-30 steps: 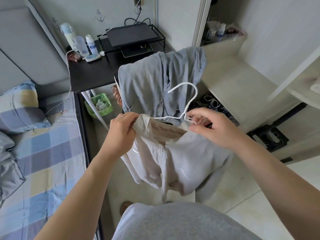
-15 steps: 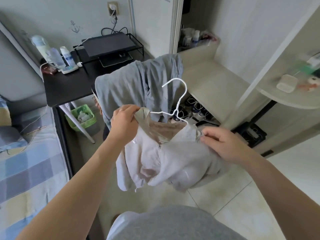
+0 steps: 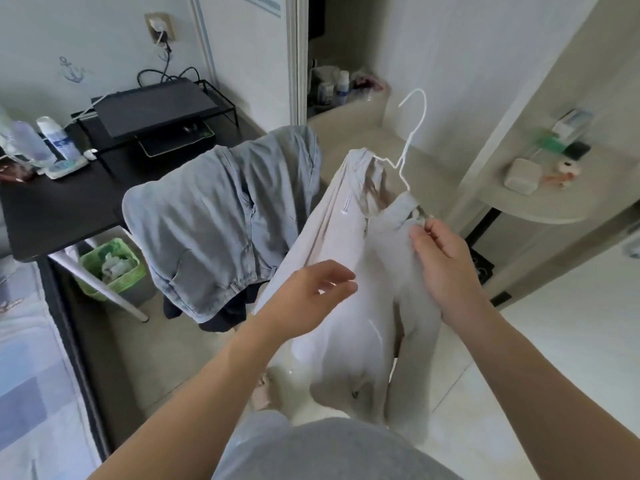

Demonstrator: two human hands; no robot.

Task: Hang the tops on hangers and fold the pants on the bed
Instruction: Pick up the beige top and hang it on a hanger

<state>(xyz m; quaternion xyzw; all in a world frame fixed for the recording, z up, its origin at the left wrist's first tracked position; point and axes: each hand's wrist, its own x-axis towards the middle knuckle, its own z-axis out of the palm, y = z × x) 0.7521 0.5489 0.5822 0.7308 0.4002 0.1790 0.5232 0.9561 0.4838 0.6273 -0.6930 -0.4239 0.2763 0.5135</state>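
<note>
Dropping away from the collar it was gripping, the left hand (image 3: 311, 292) is now hovering with fingers loosely released in front of the pale top (image 3: 349, 327), which is hanging in the air on the white wire hanger (image 3: 410, 139). The right hand (image 3: 446, 261) is pinching the top's shoulder at the hanger's end. Blue jeans (image 3: 221, 216) are lying draped over a chair beside the black tabletop (image 3: 52, 209).
</note>
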